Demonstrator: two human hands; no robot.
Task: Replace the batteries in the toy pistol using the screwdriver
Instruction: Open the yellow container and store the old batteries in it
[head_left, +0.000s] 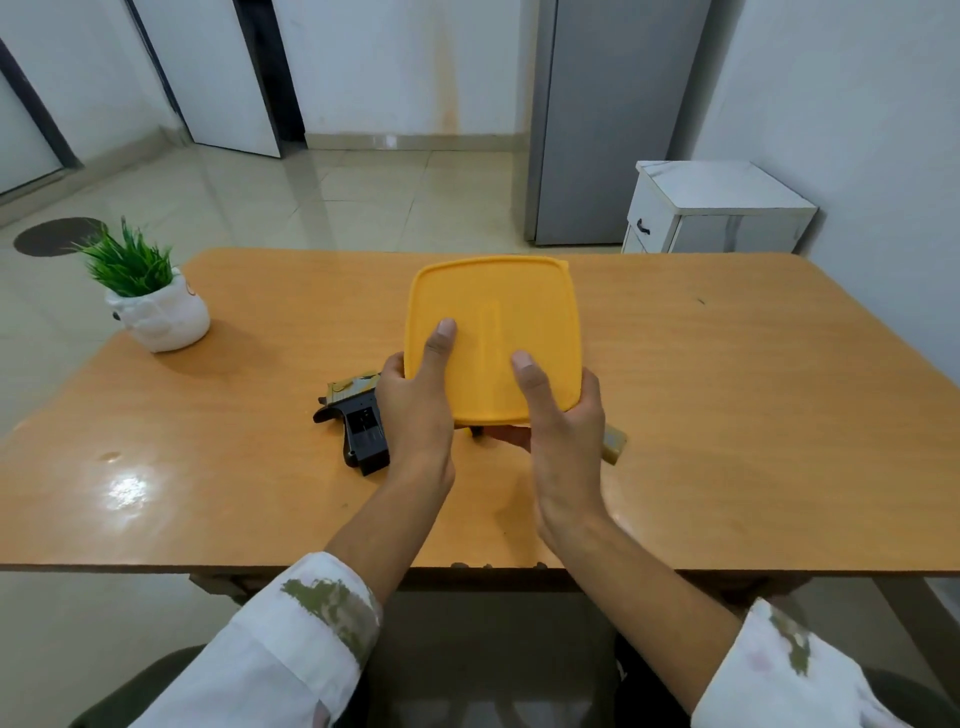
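So, a square yellow lid (493, 332) is being held up over the middle of the wooden table (727, 389), tipped a bit so its top is being shown to the camera; it's being gripped at its near edge by both hands. The left hand (415, 410) is being clamped on the lid's 7 o'clock corner, thumb being pressed flat on top and fingers being curled round the edge underneath; the right hand (563, 421) is being clamped on the 5 o'clock corner the same way, thumb on top, fingers being tucked below the rim.

The toy pistol (358, 426) is being left lying flat on the table at about 8 o'clock from the lid, just beside the left hand and partly being hidden by it; its black grip is being pointed toward the near edge and a gold-ish upper part is being shown at the far side. A tan object (614, 441) is being half covered by the right hand at about 4 o'clock from the lid; what it is can't be told. A small dark bit under the lid can't be made out either.

A potted plant (150, 296) in a white pot is being kept at the table's 10 o'clock corner; a white cabinet (717, 208) is being seen on the floor past the table at 1 o'clock, just beside a grey fridge (613, 119).
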